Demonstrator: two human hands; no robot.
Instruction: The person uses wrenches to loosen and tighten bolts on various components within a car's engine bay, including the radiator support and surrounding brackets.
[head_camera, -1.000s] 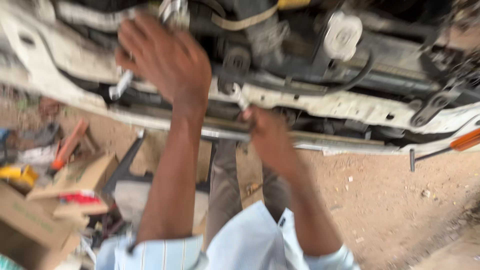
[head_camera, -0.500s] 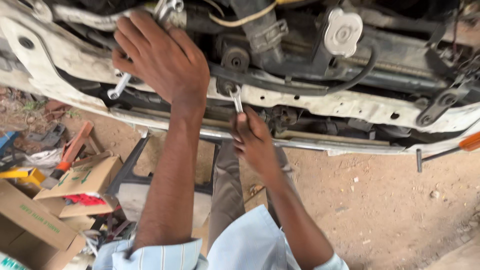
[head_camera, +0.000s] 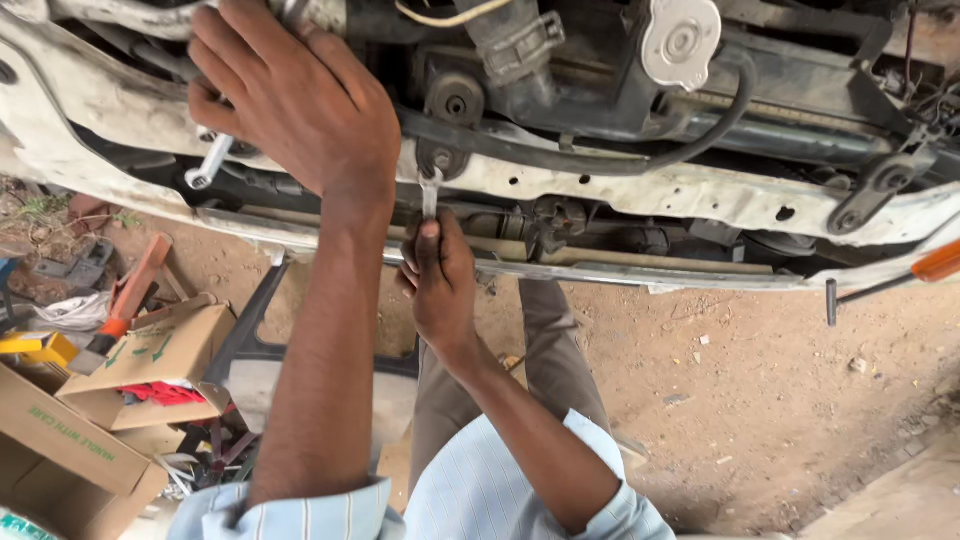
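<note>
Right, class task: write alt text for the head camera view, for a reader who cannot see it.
A person's right hand holds a small open-ended spanner up to a mount on a car's white front crossmember, while the left hand grips a second spanner higher in the engine bay. Cardboard boxes lie on the dirt ground at left.

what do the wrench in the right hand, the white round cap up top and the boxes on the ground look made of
The small silver open-end wrench in the right hand looks like bare steel: a bright metallic sheen. The white round ribbed cap is probably moulded plastic, matt and grimy. The brown open boxes look like cardboard, with dull folded flaps.
</note>
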